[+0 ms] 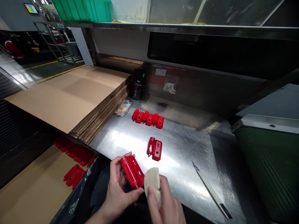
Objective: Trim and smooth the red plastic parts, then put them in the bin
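My left hand (118,189) is closed around a glossy red plastic housing (132,171), held tilted above the table's front edge. It has a rounded barrel on one side and a flatter face with holes on the other. In my right hand (167,202) is a pale, half-round pad (152,183), pinched between thumb and fingers. The pad's edge is up against the lower right end of the housing; whether it presses there I cannot tell. Just beyond my hands, another red housing (154,148) lies on the metal table (182,146), with a row of several more (148,119) behind it.
A slim knife-like tool (211,189) lies at right, near a green ribbed conveyor belt (268,168). Stacked cardboard sheets (70,96) cover the left side, beside a black container (137,84). More red parts (74,175) rest on cardboard at lower left. A shelf (163,28) crosses overhead.
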### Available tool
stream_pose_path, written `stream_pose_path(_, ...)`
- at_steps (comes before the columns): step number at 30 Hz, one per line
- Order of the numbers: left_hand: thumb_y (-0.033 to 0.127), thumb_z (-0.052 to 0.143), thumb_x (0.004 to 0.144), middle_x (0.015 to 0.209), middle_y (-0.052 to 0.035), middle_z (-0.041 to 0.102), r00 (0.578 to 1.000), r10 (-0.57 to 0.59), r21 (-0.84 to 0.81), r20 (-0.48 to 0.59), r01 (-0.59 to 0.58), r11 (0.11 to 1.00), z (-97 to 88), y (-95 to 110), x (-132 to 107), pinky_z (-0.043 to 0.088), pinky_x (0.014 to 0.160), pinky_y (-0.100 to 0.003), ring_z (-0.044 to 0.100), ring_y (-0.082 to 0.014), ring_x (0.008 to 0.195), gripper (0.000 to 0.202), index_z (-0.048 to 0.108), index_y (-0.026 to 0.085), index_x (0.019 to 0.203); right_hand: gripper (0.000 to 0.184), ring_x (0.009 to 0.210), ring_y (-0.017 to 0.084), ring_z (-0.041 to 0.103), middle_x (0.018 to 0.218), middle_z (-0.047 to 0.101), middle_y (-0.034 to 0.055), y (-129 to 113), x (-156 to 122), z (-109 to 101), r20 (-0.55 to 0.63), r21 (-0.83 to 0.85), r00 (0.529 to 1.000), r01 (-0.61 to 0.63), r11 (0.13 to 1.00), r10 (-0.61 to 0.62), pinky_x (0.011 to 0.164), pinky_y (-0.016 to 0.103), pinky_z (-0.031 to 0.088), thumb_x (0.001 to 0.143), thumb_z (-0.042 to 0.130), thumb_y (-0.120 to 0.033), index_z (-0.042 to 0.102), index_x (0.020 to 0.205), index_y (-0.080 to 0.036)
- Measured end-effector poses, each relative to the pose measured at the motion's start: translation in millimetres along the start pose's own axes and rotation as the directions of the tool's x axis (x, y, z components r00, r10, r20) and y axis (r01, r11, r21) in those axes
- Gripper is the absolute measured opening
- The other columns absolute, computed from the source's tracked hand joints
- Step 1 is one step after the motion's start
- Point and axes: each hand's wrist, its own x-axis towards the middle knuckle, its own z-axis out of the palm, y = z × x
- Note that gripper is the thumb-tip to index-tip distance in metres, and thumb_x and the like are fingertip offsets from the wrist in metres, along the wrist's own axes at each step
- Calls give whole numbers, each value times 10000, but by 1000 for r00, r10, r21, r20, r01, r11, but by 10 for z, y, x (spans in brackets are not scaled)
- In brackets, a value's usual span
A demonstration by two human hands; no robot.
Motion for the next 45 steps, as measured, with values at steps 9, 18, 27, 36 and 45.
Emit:
stream_pose_path(9,264,994,670,1623,-194,450,1000,-1,-26,16,1,1000,6,15,37,565,1099,-364,506,-343,1489,986,347,299,1414,538,415,270,684,578,721,-16,-42,1,7,-49,-44,997,59,997,-61,434,334,427,1077,232,-627,592,1212,-251)
stream_pose_path(18,262,995,663,1620,-179,467,1000,17,-24,-5,-17,1000,-8,-37,28,574,1086,-359,521,-338,1478,988,368,310,1424,577,431,266,689,582,720,-19,-41,-3,47,-57,-42,998,24,999,-27,439,334,432,1076,199,-647,592,1224,-251)
stream_pose_path(27,348,1016,642,1629,-184,442,991,-129,-76,34,132,988,24,98,41,585,1045,-398,496,-382,1474,1005,348,322,1393,442,551,285,736,664,747,4,77,153,-169,105,-102,992,-59,993,69,523,328,499,1065,267,-575,581,1187,-290)
stream_pose_path(36,525,995,652,1642,-217,419,913,-247,-165,326,312,936,11,120,37,521,1066,-463,514,-414,1428,1083,366,317,1509,739,1080,449,617,1131,609,239,712,703,-621,-194,-376,966,-232,897,168,901,563,516,974,297,-629,628,1357,-91)
stream_pose_path(45,712,958,558,1716,-180,327,749,-307,-228,587,517,825,31,151,-67,585,799,-437,759,-311,924,1090,531,387,1506,716,676,159,668,987,763,61,127,-108,61,562,750,786,-616,243,258,712,309,555,845,644,-807,663,1269,-230)
